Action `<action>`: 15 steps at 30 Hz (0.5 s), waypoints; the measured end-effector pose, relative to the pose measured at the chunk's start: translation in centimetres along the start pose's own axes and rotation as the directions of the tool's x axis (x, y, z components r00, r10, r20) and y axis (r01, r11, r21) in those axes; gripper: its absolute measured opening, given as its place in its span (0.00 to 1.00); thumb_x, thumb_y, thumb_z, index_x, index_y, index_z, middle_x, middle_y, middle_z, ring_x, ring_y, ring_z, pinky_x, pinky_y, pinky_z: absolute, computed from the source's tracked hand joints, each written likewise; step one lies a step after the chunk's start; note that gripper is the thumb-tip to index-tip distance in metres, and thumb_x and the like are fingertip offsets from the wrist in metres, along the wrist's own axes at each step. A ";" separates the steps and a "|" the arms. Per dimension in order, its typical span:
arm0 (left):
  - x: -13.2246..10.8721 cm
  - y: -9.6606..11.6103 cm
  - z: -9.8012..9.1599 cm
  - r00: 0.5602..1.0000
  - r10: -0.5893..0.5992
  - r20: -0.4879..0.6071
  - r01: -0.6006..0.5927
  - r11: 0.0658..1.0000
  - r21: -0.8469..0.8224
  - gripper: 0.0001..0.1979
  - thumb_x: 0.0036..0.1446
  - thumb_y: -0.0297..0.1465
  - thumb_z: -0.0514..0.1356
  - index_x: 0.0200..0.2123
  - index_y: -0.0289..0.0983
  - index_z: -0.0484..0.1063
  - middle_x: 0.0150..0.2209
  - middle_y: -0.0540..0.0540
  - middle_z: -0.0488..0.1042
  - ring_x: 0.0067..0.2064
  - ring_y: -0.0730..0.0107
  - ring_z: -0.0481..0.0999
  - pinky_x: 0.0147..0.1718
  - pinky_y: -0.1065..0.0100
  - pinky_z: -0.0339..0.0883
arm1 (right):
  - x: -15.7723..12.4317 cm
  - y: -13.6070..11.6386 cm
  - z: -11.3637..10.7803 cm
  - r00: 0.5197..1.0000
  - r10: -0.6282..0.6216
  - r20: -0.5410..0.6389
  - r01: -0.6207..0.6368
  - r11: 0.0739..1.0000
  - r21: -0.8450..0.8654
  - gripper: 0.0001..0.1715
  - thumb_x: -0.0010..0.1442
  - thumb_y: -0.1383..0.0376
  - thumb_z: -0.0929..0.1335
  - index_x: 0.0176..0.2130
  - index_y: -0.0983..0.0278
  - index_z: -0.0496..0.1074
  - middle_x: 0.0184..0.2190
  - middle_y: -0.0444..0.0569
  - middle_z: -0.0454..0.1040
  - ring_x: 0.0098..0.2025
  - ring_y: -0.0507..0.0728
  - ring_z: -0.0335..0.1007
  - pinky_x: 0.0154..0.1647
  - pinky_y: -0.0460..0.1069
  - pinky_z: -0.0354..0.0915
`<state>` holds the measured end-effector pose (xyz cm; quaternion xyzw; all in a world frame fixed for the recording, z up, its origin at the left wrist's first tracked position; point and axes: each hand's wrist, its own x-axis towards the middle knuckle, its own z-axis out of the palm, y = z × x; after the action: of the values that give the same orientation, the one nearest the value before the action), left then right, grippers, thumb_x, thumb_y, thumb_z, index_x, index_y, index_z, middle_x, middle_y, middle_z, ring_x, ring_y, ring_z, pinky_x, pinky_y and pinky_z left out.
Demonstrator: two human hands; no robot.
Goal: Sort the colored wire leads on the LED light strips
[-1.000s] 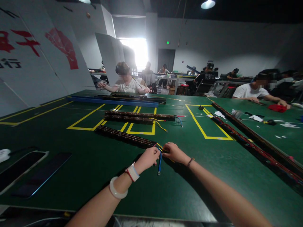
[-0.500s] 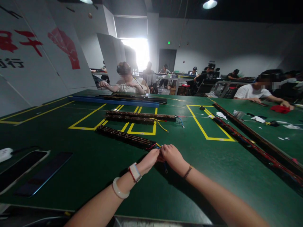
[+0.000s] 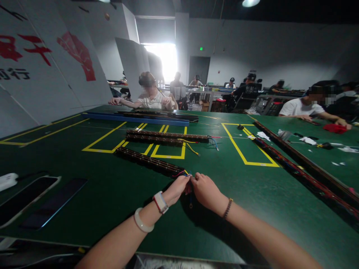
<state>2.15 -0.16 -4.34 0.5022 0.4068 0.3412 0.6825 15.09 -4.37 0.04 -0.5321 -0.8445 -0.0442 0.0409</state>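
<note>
A dark wiring harness bundle (image 3: 148, 160) lies slantwise on the green table, its near end fanning into pink, yellow and blue wires (image 3: 185, 173). My left hand (image 3: 179, 186) is closed on these wires just past the bundle's end. Right beside it, my right hand (image 3: 206, 190) is closed too, its fingertips pinched at the wires. A ring terminal (image 3: 191, 205) on a dark lead hangs below my hands. What lies between my fingertips is mostly hidden. Beyond is another pair of dark bundles (image 3: 165, 138) with yellow and blue wire ends.
Two phones lie at the left, a dark one (image 3: 56, 201) and a white-edged one (image 3: 30, 198), near a white charger (image 3: 8, 181). Long harnesses (image 3: 305, 172) run down the right side. A blue channel (image 3: 134, 118) lies at the back. Co-workers sit across the table.
My right hand has shifted slightly right and down, opening a small gap from my left hand. The hanging ring terminal has swung left. My left hand has hardly moved.
</note>
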 end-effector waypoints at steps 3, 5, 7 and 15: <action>0.0 0.1 0.2 1.000 -0.005 -0.008 0.005 1.000 -0.015 0.18 0.54 0.46 0.56 0.27 0.35 0.63 0.20 0.54 0.64 0.21 0.78 0.62 0.22 0.72 0.51 | -0.4 -0.3 -0.4 1.000 0.003 0.009 -0.003 1.000 0.011 0.19 0.61 0.74 0.60 0.50 0.72 0.68 0.42 0.61 0.71 0.41 0.60 0.69 0.41 0.52 0.64; 0.0 0.2 0.3 1.000 -0.007 -0.021 0.007 1.000 -0.005 0.18 0.55 0.46 0.56 0.27 0.35 0.63 0.20 0.54 0.64 0.21 0.78 0.62 0.22 0.72 0.50 | -0.3 -0.1 -1.5 1.000 -0.015 0.024 0.014 0.999 0.049 0.15 0.63 0.70 0.60 0.47 0.69 0.71 0.39 0.59 0.73 0.39 0.59 0.70 0.39 0.52 0.64; 0.1 0.2 0.3 1.000 0.001 -0.031 -0.001 1.000 0.003 0.18 0.54 0.46 0.56 0.27 0.36 0.62 0.20 0.55 0.62 0.21 0.79 0.60 0.21 0.73 0.49 | -0.1 0.6 -3.5 0.999 -0.024 0.044 0.018 0.992 0.128 0.14 0.65 0.67 0.60 0.41 0.66 0.74 0.35 0.55 0.74 0.36 0.58 0.71 0.38 0.50 0.64; -0.4 0.9 0.1 0.998 -0.054 -0.032 0.058 0.993 0.106 0.19 0.59 0.47 0.50 0.33 0.35 0.62 0.15 0.59 0.57 0.17 0.79 0.56 0.21 0.73 0.49 | -9.8 0.7 -8.1 0.856 -0.422 0.299 0.168 0.774 0.611 0.12 0.64 0.63 0.64 0.39 0.52 0.77 0.32 0.41 0.77 0.35 0.50 0.72 0.37 0.45 0.65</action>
<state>2.02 -0.34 -3.41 0.5213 0.4481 0.3069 0.6582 20.11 -13.80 6.99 -0.3494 -0.8817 0.3169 0.0062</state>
